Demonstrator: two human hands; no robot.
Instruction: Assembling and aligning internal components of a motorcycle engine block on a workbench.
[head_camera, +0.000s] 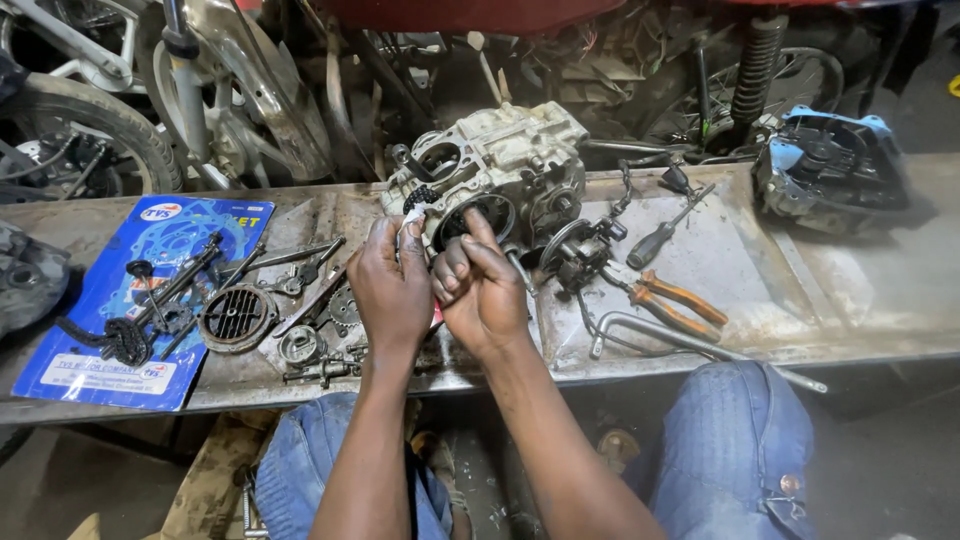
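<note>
Head view: both hands' (392, 285) (482, 290) grip closed, seemingly around white scrap (412, 215) at engine (500, 170).

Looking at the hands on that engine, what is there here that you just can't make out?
- Head view: whatever the left hand pinches, apart from a white scrap at its fingertips; its fingers cover it.
- Whether the right hand holds anything; its curled fingers hide the palm.
- The engine case front below its round opening, behind both hands.
- The parts packet artwork, under a chain and tools.

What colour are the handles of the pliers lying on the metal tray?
Orange. The pliers show best in the head view, right of the hands.
</note>
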